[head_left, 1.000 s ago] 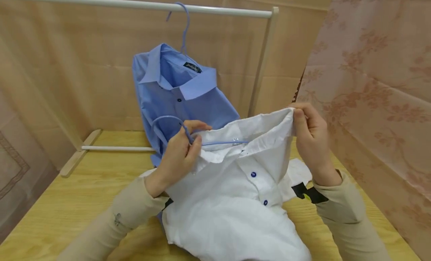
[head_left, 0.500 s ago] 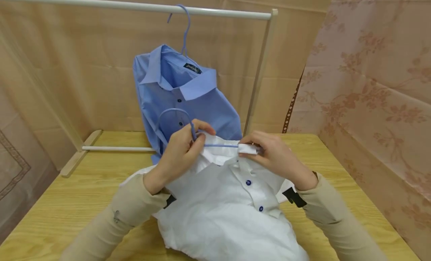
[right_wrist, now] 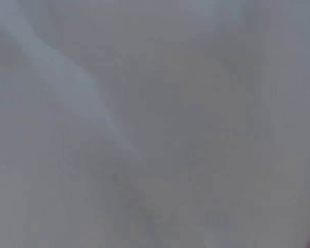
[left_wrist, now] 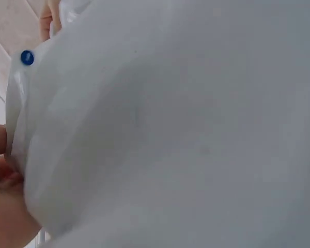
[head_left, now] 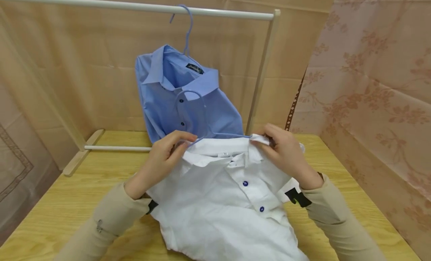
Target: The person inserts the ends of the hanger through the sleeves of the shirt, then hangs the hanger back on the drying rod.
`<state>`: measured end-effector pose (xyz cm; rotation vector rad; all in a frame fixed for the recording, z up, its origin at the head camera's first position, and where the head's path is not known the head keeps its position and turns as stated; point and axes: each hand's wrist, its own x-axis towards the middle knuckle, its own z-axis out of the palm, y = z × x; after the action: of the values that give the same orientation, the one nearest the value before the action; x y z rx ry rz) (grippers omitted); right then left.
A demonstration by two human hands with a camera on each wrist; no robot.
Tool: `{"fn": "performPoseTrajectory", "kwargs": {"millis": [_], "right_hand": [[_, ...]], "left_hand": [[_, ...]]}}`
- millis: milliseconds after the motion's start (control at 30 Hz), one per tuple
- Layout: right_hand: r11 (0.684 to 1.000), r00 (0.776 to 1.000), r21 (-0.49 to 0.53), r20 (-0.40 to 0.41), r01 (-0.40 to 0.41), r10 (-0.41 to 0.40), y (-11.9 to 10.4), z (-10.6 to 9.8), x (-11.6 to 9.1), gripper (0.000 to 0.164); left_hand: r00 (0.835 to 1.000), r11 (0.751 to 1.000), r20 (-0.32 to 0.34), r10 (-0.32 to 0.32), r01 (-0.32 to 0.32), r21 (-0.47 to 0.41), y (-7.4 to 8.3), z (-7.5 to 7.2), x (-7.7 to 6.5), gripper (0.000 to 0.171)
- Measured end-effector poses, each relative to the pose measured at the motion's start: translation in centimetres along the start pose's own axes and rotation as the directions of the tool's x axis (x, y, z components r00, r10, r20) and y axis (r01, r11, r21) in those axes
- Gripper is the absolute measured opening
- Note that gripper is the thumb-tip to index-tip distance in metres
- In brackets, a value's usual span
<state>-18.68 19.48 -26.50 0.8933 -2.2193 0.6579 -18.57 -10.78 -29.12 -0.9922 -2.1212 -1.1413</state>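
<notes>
A white shirt (head_left: 215, 201) with dark blue buttons hangs from my two hands in the head view, its lower part over the table. My left hand (head_left: 161, 158) pinches the left side of its collar, and my right hand (head_left: 284, 154) grips the right side. A blue hanger (head_left: 206, 117) stands in the neck, hook up; its two arms run down toward my hands, the ends hidden by cloth and fingers. White cloth (left_wrist: 170, 129) fills most of the left wrist view, with my thumb and fingers at its left edge. Blurred cloth (right_wrist: 144, 129) covers nearly all the right wrist view.
Behind, a light blue shirt (head_left: 202, 107) hangs on another blue hanger (head_left: 188, 33) from the white rail (head_left: 134, 5) of a rack. The rack's wooden foot (head_left: 82, 152) rests on the wood-grain table (head_left: 67, 201). Patterned cloth (head_left: 377, 85) hangs at the right.
My left hand has let go of the hanger's neck and moved left and down to the collar. My right hand has come inward along the collar from farther right. The hanger's hook now stands more upright.
</notes>
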Motion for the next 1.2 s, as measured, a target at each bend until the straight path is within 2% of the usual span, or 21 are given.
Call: {"fn": "performPoseTrajectory", "kwargs": {"millis": [100,167,267,367,433,500,567,633,667,733,767,833,900,933,1000,1067,1167,1200], "right_hand": [[1.0,0.997,-0.021,0.08,-0.021,0.022,0.0,-0.3,0.1,0.01],[0.999,0.985,-0.02,0.168,-0.038,0.041,0.1,-0.6,0.2,0.009],[0.998,0.947,0.009,0.316,-0.067,0.061,0.3,-0.8,0.2,0.012],[0.997,0.916,0.051,0.399,-0.066,0.04,0.3,-0.8,0.0,0.013],[0.997,0.914,0.071,0.405,-0.042,0.01,0.4,-0.7,-0.1,0.012],[0.998,0.933,0.068,0.357,0.016,-0.039,0.4,-0.5,-0.1,0.012],[0.992,0.957,-0.009,0.265,0.128,-0.121,0.3,-0.3,0.0,0.022],[0.965,0.959,-0.111,0.181,0.239,-0.217,0.2,-0.1,0.2,0.032],[0.944,0.953,-0.165,0.149,0.286,-0.263,0.1,0.0,0.4,0.036],[0.907,0.939,-0.247,0.12,0.342,-0.321,0.0,0.2,0.8,0.042],[0.905,0.935,-0.241,0.13,0.351,-0.329,0.0,0.3,0.9,0.041],[0.925,0.94,-0.191,0.163,0.328,-0.299,0.1,0.4,1.2,0.04],[0.95,0.949,-0.13,0.179,0.285,-0.26,0.2,0.5,1.4,0.038],[0.958,0.953,-0.104,0.178,0.266,-0.246,0.2,0.6,1.6,0.037],[0.967,0.96,-0.076,0.159,0.245,-0.231,0.2,0.8,2.0,0.038],[0.968,0.967,-0.083,0.123,0.235,-0.224,0.0,1.0,2.5,0.04],[0.968,0.977,-0.135,0.076,0.21,-0.201,-0.5,1.3,3.5,0.047],[0.97,0.98,-0.148,0.066,0.195,-0.187,-0.6,1.3,3.9,0.049]], "left_hand": [[0.999,1.0,-0.033,0.027,-0.027,-0.003,-0.9,-0.3,-0.8,0.032],[0.998,1.0,-0.056,0.007,-0.007,-0.012,-1.3,-0.7,-1.1,0.036],[0.994,0.991,-0.05,-0.097,0.092,-0.1,-1.6,-1.5,-1.6,0.034],[0.972,0.942,-0.009,-0.235,0.225,-0.249,-1.5,-2.4,-1.8,0.027],[0.956,0.901,0.025,-0.291,0.283,-0.328,-1.4,-2.8,-1.8,0.025],[0.951,0.88,0.051,-0.305,0.302,-0.367,-1.2,-3.0,-1.8,0.024],[0.948,0.87,0.066,-0.311,0.312,-0.381,-1.2,-3.2,-1.8,0.024],[0.943,0.845,0.066,-0.326,0.322,-0.427,-1.2,-3.6,-1.8,0.025],[0.941,0.828,0.06,-0.334,0.323,-0.458,-1.2,-3.8,-1.9,0.025],[0.934,0.776,0.055,-0.352,0.325,-0.541,-1.2,-4.4,-2.0,0.027],[0.931,0.743,0.054,-0.361,0.322,-0.586,-1.2,-4.8,-2.1,0.028],[0.928,0.674,0.068,-0.367,0.316,-0.668,-1.1,-5.3,-2.3,0.029],[0.919,0.617,0.09,-0.384,0.328,-0.716,-1.1,-5.7,-2.4,0.03],[0.912,0.604,0.091,-0.399,0.336,-0.723,-1.1,-5.8,-2.5,0.03],[0.898,0.6,0.077,-0.433,0.351,-0.719,-1.0,-5.9,-2.5,0.029],[0.883,0.616,0.037,-0.467,0.355,-0.703,-0.9,-6.0,-2.4,0.026],[0.86,0.681,-0.055,-0.507,0.361,-0.637,-0.9,-6.3,-2.2,0.019],[0.851,0.72,-0.094,-0.517,0.372,-0.586,-0.8,-6.4,-2.1,0.019]]}}
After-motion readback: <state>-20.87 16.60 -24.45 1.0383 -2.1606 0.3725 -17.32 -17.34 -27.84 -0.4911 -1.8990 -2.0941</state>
